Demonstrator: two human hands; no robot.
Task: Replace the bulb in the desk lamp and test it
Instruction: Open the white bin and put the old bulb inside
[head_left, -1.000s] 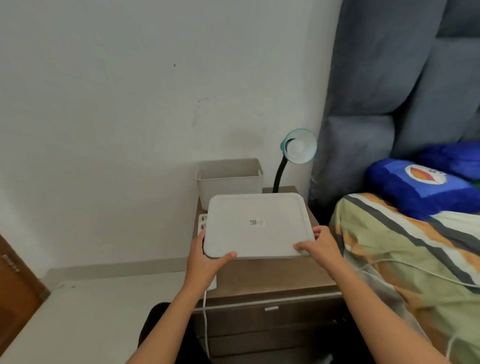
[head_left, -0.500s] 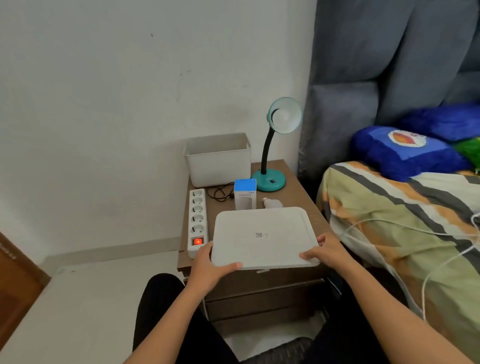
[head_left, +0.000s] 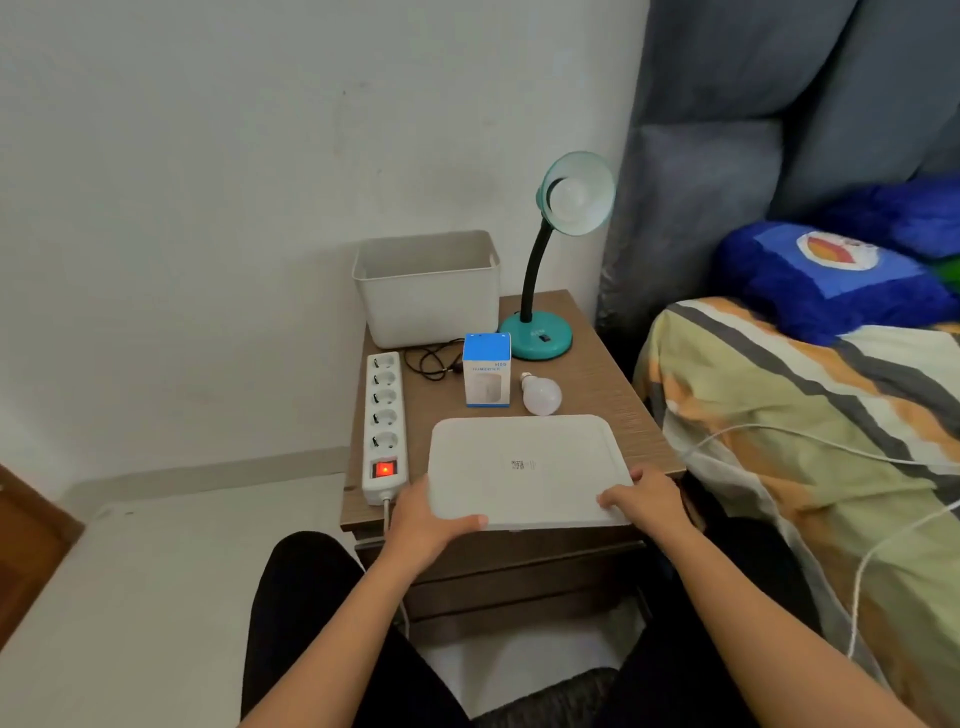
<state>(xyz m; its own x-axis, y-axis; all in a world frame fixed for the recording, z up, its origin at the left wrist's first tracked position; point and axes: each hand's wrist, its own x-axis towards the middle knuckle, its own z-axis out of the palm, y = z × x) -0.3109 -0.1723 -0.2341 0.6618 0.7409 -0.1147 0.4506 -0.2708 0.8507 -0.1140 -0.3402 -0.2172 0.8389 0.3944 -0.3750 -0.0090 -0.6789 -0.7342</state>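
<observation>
Lid (head_left: 524, 467): flat white plastic, rounded corners, small printed code, at front of wood-grain tabletop (head_left: 613, 384)
Left hand (head_left: 426, 525): grip pinching lid's near-left corner
Right hand (head_left: 649, 501): grip pinching near-right corner
Spare bulb (head_left: 541, 394): frosted, lying beside blue-white carton (head_left: 487, 375)
Lamp (head_left: 545, 291): teal base, black gooseneck, bulb in shade
Power strip (head_left: 384, 423): white, red switch lit

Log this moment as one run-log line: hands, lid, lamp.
left hand + right hand: gripping white lid | lid: front of nightstand | desk lamp: bulb fitted, unlit | loose bulb: untouched
</observation>
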